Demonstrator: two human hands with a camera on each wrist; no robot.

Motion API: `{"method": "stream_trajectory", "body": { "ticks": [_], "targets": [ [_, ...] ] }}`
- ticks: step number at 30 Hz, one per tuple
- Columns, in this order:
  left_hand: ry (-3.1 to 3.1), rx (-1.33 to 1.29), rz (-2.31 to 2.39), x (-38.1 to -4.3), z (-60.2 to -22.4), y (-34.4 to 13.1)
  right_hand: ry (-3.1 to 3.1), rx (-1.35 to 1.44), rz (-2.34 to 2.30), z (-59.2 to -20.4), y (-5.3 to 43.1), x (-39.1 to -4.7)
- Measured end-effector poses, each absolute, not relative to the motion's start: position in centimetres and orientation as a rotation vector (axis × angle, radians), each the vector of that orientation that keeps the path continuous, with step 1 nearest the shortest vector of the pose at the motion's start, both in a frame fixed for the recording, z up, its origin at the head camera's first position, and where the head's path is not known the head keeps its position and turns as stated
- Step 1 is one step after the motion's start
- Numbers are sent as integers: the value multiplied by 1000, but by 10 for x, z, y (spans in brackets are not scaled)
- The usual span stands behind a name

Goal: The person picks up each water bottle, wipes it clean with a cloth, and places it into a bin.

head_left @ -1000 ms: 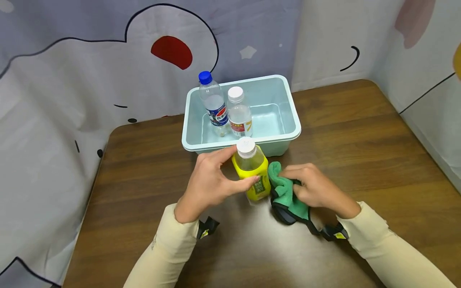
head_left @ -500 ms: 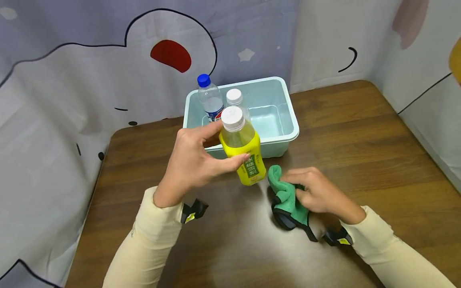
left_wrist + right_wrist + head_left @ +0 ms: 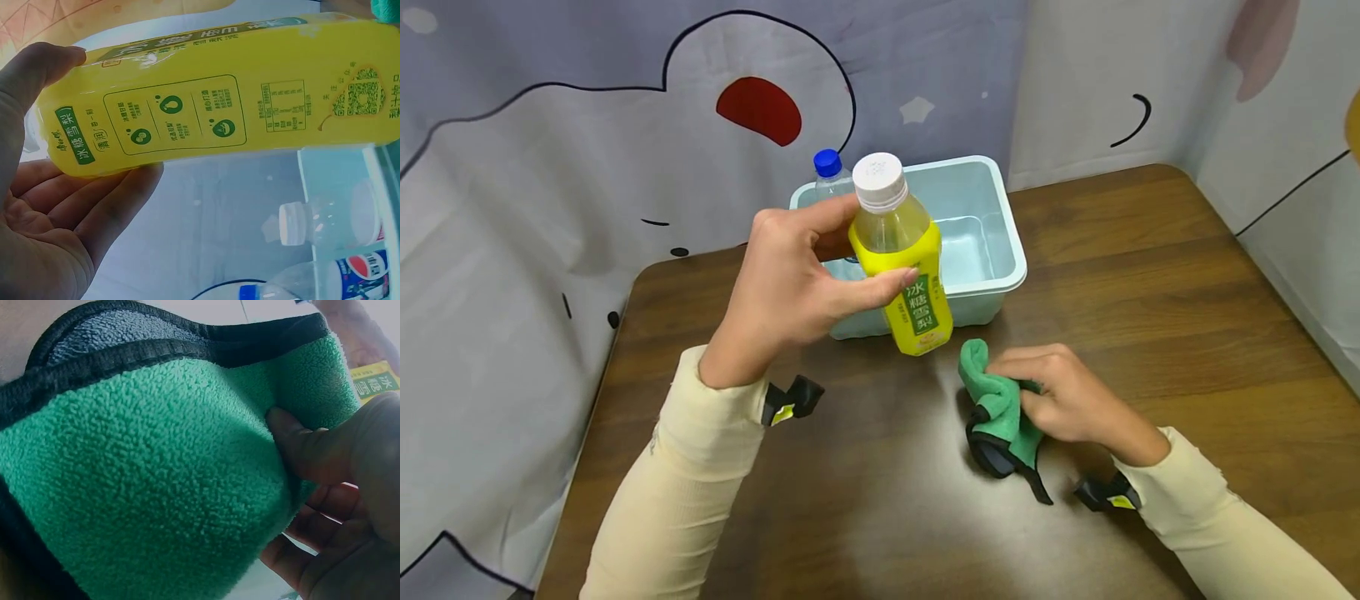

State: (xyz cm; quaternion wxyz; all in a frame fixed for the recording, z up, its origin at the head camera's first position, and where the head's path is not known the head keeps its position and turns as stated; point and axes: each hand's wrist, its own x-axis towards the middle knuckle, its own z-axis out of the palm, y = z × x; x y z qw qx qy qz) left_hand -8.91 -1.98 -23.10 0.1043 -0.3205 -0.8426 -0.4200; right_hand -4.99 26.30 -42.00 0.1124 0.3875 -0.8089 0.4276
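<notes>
My left hand (image 3: 790,279) grips a plastic drink bottle (image 3: 917,287) with a white cap and a yellow label, thumb across the front and fingers behind. It is lifted and slightly tilted, overlapping the front of the pale blue basin (image 3: 1015,271) in the head view. In the left wrist view the yellow label (image 3: 206,106) fills the upper part. My right hand (image 3: 1060,396) pinches a bunched green cloth (image 3: 1000,400) with black edging, low over the table right of the bottle. The right wrist view shows the cloth's fuzzy green face (image 3: 169,469) and grey reverse.
Inside the basin stand a blue-capped Pepsi bottle (image 3: 827,165) and a clear white-capped bottle (image 3: 325,219), the latter hidden behind my held bottle in the head view. The wooden table (image 3: 1165,317) ends at a patterned curtain (image 3: 940,75) behind the basin.
My left hand has raised the yellow-labelled bottle off the table, moving it up and slightly left toward the basin. The right hand and cloth have barely moved.
</notes>
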Motion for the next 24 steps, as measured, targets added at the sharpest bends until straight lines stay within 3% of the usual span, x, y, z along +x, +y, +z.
{"method": "stream_trajectory", "body": {
  "ticks": [24],
  "targets": [
    [-2504,-887,-1281,-126,-211,5,-2360,1137,1307,-412,265,-39]
  ]
}}
